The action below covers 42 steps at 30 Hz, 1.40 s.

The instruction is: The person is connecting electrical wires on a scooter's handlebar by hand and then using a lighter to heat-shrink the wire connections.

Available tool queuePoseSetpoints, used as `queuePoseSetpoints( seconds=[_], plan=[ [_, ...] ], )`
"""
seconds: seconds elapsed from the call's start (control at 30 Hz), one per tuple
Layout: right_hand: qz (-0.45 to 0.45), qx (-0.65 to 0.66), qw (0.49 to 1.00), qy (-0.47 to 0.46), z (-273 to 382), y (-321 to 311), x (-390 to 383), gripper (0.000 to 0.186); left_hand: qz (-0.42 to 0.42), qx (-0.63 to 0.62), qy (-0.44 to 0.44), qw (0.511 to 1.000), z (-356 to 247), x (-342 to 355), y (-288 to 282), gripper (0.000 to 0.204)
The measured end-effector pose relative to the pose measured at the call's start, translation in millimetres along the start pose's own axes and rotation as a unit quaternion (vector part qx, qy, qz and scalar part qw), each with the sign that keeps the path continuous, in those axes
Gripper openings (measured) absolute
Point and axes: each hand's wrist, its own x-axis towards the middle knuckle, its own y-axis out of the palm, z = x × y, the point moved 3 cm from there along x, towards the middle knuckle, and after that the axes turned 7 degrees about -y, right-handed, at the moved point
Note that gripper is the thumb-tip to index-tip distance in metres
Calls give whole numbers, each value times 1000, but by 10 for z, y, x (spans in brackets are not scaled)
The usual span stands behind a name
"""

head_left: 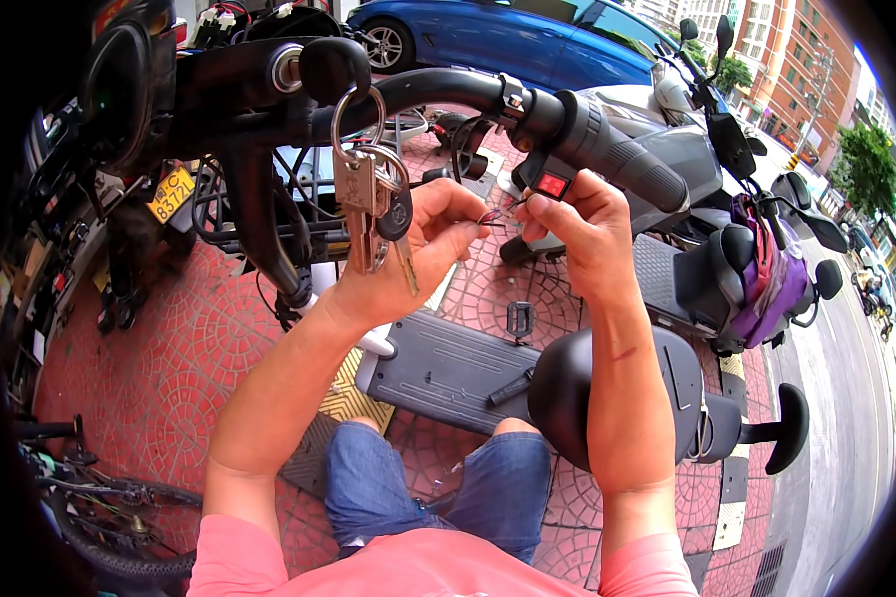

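Observation:
My left hand (418,254) pinches the end of some thin dark wires (493,216) between thumb and fingertips. Facing it across a small gap, my right hand (585,229) pinches a thin wire under a black switch box with a red button (551,185). The box sits beside the handlebar grip (632,164), close to my right fingers. A bunch of keys (363,194) on a ring dangles from the black handlebar (438,88), partly in front of my left hand. How the wire ends meet is too small to tell.
Below my hands lie the scooter's grey footboard (458,363), with a small black tool-like object (511,388) on it, and the black seat (617,398). A grey scooter (667,279) with a purple bag stands at right. A bicycle (119,517) is at lower left, a blue car (508,40) behind.

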Motion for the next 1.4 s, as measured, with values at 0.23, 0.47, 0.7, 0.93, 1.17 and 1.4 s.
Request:
queuePoseSetpoints(
  seconds=[0.23,0.47,0.7,0.93,1.17,1.4],
  plan=[
    [-3,-1,1000,-5,50,49,2,8,2,14,-3,1000,-27,-12,14,12],
    [1,-4,1000,-6,7,26,6,13,3,33,5,999,-23,-36,0,12],
    [24,22,999,15,15,35,1,9,5,27,15,1000,-12,-44,-22,12],
    [37,38,999,14,-15,85,-19,20,12,-3,-3,1000,6,-16,-6,12],
    [44,14,999,-11,47,127,-39,17,12,-63,-30,997,12,4,-9,14],
    [24,-26,999,-21,61,202,-66,16,-13,-48,-46,998,2,23,-5,15]
  ],
)
